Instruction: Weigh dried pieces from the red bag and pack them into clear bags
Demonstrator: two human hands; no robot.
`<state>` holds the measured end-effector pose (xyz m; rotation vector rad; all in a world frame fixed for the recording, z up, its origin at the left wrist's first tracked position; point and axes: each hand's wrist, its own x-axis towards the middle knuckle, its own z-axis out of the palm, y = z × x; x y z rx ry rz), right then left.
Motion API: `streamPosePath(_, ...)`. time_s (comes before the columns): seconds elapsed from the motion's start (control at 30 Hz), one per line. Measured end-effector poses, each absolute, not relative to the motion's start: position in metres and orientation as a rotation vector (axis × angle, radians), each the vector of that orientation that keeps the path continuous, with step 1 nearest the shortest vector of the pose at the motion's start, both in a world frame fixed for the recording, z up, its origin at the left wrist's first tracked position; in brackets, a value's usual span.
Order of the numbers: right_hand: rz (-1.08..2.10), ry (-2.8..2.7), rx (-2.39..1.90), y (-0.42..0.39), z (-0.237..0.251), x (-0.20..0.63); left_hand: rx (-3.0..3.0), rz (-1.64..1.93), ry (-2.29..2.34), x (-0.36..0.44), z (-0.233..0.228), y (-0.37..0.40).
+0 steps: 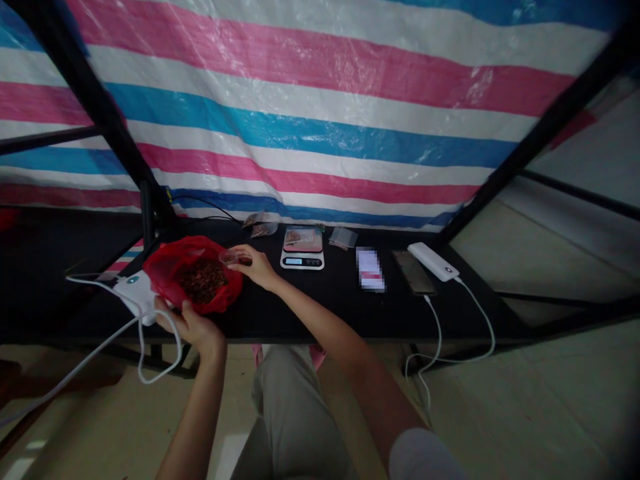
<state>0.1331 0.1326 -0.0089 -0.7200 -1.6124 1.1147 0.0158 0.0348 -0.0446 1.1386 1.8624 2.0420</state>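
Nearest us, the left hand (193, 327) is at the front edge of the dark surface (320, 307), fingers curled around the near rim of a red bag (173, 267) and pinching it open. A white cable (150, 353) loops just under that hand, trailing off a white device (134, 293) that sits touching the bag's left side. Inside the bag, a heap of dark reddish bits (203, 280). What they are, hard to say in this dim light.

Over the bag's far right rim, the right hand (257, 265) grips a small clear cup (230, 257), fingers closed on it, the cup tipped over the heap.

Just beyond the right hand, a kitchen scale (302, 253) with a clear pouch lying on its plate. To the right of it, well apart, a small packet (370, 270), then a dark phone (413, 272), then a white power bank (433, 261) with its cord (465, 333) dropping off the front edge.

At the back, little clear bags (261, 225) lie against a striped pink, white and blue tarp (320, 120).
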Motion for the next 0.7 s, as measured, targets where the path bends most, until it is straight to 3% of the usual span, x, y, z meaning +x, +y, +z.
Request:
streamPosePath(0.13, 0.934, -1.549, -0.775, 0.131, 0.003, 0.166, 1.409, 2.073, 2.012, 0.059, -0.012, 0.012)
streamPosePath(0.27, 0.637, -1.480, -0.905, 0.128, 0.002, 0.214, 1.940, 1.838, 1.772, 0.094, 0.001, 0.025)
streamPosePath(0.47, 0.123, -1.402, -1.230, 0.119, -0.019, 0.288, 2.461, 1.289, 1.351, 0.120, -0.011, 0.115)
streamPosePath(0.7, 0.041, -1.418, -1.340, 0.130, -0.028, 0.294, 2.631, 0.720, 1.308, 0.143, -0.012, 0.202)
